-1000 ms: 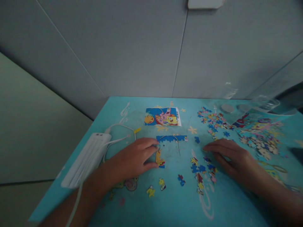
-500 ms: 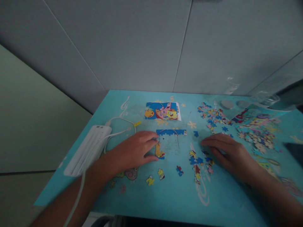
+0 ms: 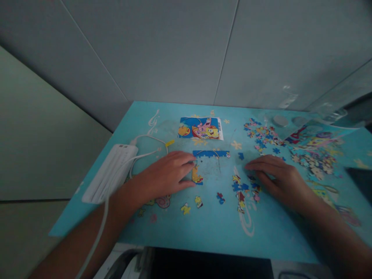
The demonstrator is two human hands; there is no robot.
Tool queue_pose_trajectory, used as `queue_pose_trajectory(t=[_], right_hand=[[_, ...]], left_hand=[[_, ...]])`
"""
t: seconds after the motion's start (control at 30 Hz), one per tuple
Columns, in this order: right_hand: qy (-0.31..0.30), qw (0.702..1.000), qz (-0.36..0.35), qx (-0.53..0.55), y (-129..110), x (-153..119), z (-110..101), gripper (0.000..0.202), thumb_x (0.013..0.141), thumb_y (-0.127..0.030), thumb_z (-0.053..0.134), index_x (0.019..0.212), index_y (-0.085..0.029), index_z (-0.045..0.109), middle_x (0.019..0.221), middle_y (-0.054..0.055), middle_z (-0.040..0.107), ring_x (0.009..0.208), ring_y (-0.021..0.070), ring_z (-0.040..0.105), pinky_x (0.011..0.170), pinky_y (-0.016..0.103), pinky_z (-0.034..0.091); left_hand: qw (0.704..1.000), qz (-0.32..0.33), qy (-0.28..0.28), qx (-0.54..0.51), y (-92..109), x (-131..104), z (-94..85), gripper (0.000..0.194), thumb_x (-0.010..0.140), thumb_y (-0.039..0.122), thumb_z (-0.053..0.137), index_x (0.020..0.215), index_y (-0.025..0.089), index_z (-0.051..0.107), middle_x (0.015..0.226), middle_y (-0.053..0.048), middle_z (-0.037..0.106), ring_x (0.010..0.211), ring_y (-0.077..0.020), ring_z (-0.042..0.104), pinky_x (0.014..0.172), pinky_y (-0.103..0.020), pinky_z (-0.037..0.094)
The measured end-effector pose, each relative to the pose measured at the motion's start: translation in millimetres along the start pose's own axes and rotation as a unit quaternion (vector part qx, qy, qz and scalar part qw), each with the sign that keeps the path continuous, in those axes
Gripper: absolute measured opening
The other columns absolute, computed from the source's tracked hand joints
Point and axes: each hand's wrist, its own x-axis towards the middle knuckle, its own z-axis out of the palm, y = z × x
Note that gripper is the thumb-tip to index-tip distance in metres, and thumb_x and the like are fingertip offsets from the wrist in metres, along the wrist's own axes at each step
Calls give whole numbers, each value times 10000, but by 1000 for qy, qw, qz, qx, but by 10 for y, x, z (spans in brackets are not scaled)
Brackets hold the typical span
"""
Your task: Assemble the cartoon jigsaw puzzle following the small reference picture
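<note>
My left hand (image 3: pixel 174 172) rests at the left side of a partly joined jigsaw puzzle, thumb and fingers apart around its left edge. The puzzle shows a blue top strip (image 3: pixel 212 154) and a yellow-orange left column (image 3: pixel 197 176), partly covered by my fingertips. My right hand (image 3: pixel 273 170) lies on the table to the right, fingers stretched out and holding nothing that I can see. Just left of its fingertips is a loose blue piece (image 3: pixel 241 155). Below them lie joined and loose pieces (image 3: pixel 240 188). A picture card (image 3: pixel 200 128) lies behind the puzzle.
A white power strip (image 3: pixel 109 174) with a cable stands on the left. Single pieces, one of them red and blue (image 3: pixel 220 198), lie in front of the puzzle. Piles of pieces (image 3: pixel 261 133) and a clear plastic bag (image 3: pixel 316 133) are at the right. A grey wall (image 3: pixel 174 50) rises behind.
The view has tipped down slightly, so the table sits higher in the picture and more of its front edge shows. Both hands keep nearly the same places.
</note>
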Motion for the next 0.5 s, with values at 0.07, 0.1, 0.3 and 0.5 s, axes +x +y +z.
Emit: queue_pose_trajectory(t=[0.07, 0.1, 0.3, 0.5], right_hand=[[2, 1000, -1, 3, -13, 15, -7, 285, 949, -120, 559, 1162, -263, 683, 1122, 75, 705, 1037, 261, 667, 919, 449, 531], [4, 1000, -1, 4, -18, 21, -9, 283, 947, -119, 560, 1159, -262, 685, 1118, 75, 706, 1032, 261, 669, 917, 449, 532], [13, 1000, 6, 7, -40, 35, -17, 277, 935, -114, 566, 1138, -248, 699, 1090, 78, 719, 1028, 266, 671, 917, 453, 533], [35, 999, 27, -2, -57, 38, -49, 274, 944, -100, 546, 1116, -236, 710, 1079, 72, 723, 1022, 243, 665, 938, 433, 525]], left_hand=[[1000, -1, -2, 0, 0, 0, -2, 456, 926, 456, 688, 1219, 107, 662, 1341, -158, 611, 1256, -292, 572, 1103, -454, 477], [1000, -1, -2, 0, 1, -1, -3, 458, 925, 455, 690, 1221, 106, 662, 1342, -159, 611, 1259, -293, 570, 1105, -455, 476], [1000, 6, 6, 3, -16, -19, 7, 445, 918, 437, 699, 1219, 110, 670, 1337, -160, 616, 1244, -308, 576, 1093, -485, 489], [1000, 9, 26, -4, -53, -27, 58, 406, 936, 448, 665, 1215, 152, 682, 1330, -133, 622, 1225, -296, 584, 1091, -478, 497]])
